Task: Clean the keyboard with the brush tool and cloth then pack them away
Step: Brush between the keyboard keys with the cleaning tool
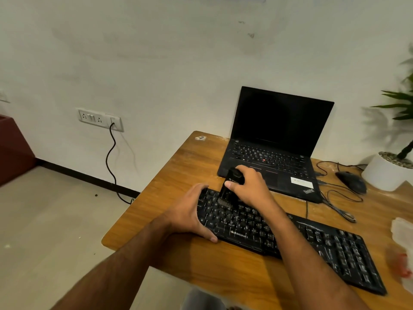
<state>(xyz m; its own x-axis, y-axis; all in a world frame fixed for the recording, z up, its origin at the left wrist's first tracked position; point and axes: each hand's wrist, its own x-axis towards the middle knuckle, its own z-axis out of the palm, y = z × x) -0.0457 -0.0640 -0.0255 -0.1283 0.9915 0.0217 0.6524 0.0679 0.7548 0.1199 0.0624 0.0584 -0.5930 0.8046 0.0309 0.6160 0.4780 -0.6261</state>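
A black keyboard (pixel 312 245) lies slanted across the wooden table (pixel 178 166). My left hand (pixel 190 213) grips its left end, thumb on the near edge and fingers over the far corner. My right hand (pixel 250 186) holds a black brush tool (pixel 230 186) upright, its bristles down on the keys near the keyboard's upper left. A pale cloth (pixel 402 231) lies at the table's right edge, partly cut off by the frame.
An open black laptop (pixel 274 144) stands behind the keyboard. A black mouse (pixel 352 182) with tangled cables lies to its right, next to a white plant pot (pixel 384 173). A wall socket (pixel 100 119) with a hanging cord is at left. Something red (pixel 404 265) is blurred at the right edge.
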